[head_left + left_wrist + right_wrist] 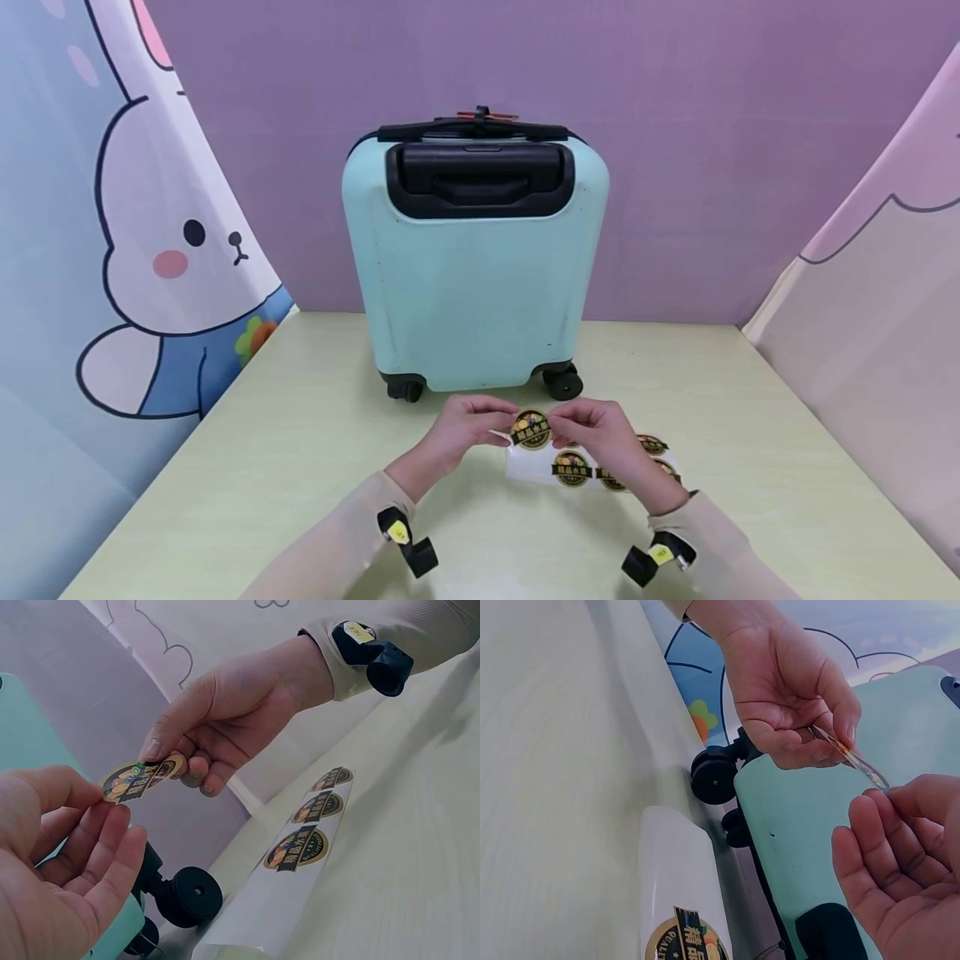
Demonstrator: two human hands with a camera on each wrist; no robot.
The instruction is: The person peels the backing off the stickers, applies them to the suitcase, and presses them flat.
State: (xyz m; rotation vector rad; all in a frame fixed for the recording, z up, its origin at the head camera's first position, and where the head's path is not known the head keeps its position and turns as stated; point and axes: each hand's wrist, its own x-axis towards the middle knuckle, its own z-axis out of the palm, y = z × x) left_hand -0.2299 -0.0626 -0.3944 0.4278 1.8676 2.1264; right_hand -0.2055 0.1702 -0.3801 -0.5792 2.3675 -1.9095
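Note:
A round black-and-gold sticker [531,429] is held up between both hands, just in front of the suitcase's lower edge. My left hand [468,429] pinches its left edge between thumb and finger. On the opposite edge, the thumb and fingers of my right hand [600,429] pinch it too. In the right wrist view the sticker [851,759] appears nearly edge-on and slightly bent. Below the hands a white sticker sheet [528,467] lies on the table with several more round stickers, partly covered by the right hand and wrist.
A mint-green suitcase [480,292] stands upright behind the hands, with a black handle recess [480,179] and black wheels [562,383] on the pale table [247,500]. A purple cloth [712,167] hangs behind, and a cartoon-printed cloth [172,283] flanks the left side.

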